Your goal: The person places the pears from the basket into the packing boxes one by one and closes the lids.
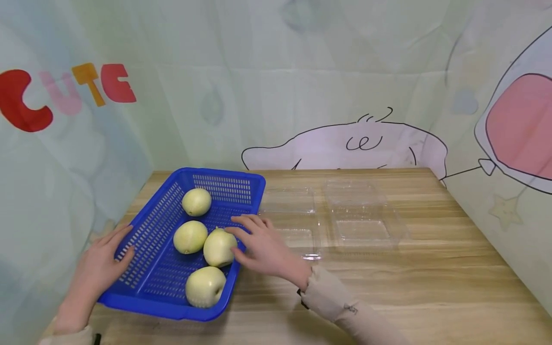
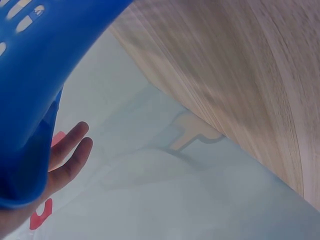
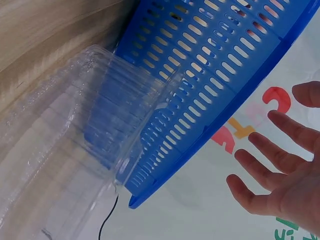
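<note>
A blue plastic basket with slotted walls stands on the left of the table, holding several round, pale yellow-green fruits. My left hand rests at its left rim, thumb toward the inside; in the left wrist view two straight fingers show past the basket wall. Over the right rim reaches my right hand, its fingertips close beside one fruit. The right wrist view shows that hand's fingers spread and loosely bent, with nothing in them. Nearer the front lies another fruit, its hollow end facing right.
Right of the basket sit clear plastic boxes: one box right beside it, and another box farther right. The wooden table meets a printed cloth backdrop along its back and sides.
</note>
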Demonstrator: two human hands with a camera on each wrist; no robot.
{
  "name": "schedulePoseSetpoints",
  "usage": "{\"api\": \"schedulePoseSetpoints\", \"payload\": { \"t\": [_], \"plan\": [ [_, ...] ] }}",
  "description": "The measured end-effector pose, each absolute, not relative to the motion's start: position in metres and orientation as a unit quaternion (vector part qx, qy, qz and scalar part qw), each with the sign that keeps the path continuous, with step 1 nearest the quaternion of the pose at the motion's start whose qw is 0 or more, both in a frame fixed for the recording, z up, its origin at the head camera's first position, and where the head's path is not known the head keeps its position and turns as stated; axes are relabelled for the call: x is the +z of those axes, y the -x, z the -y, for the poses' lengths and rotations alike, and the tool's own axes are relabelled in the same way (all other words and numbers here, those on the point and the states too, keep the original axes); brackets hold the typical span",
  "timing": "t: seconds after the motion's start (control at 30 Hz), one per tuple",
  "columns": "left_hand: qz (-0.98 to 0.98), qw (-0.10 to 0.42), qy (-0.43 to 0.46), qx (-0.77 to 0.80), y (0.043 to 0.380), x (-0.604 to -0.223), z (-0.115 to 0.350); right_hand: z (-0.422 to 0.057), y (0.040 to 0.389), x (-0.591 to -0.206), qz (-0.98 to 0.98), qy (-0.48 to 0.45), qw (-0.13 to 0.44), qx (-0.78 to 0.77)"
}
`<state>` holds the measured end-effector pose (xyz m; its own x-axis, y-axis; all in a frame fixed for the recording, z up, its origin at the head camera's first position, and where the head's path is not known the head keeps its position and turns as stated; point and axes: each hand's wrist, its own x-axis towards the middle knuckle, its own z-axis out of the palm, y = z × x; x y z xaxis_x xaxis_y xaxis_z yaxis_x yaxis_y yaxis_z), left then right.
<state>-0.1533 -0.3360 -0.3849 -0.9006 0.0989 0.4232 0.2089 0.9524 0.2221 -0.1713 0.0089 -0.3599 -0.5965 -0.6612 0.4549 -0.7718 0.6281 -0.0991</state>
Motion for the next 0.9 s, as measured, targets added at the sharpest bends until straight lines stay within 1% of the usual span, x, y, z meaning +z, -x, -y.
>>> {"api": "schedulePoseSetpoints", "payload": {
  "t": [0.13, 0.4, 0.63, 0.9],
  "plan": [
    [0.966, 0.208, 0.079, -0.133, 0.153, -0.384, 0.337, -0.005, 0.172, -0.360, 0.881, -0.412, 0.181, 0.144],
    [0.966, 0.204, 0.081, -0.134, 0.153, -0.384, 0.336, 0.003, 0.172, -0.362, 0.871, -0.437, 0.182, 0.134],
    [0.964, 0.212, 0.081, -0.135, 0.153, -0.386, 0.336, 0.009, 0.171, -0.364, 0.869, -0.452, 0.173, 0.102],
    [0.968, 0.197, 0.071, -0.142, 0.152, -0.384, 0.335, 0.017, 0.173, -0.363, 0.863, -0.473, 0.165, 0.058]
  ]
}}
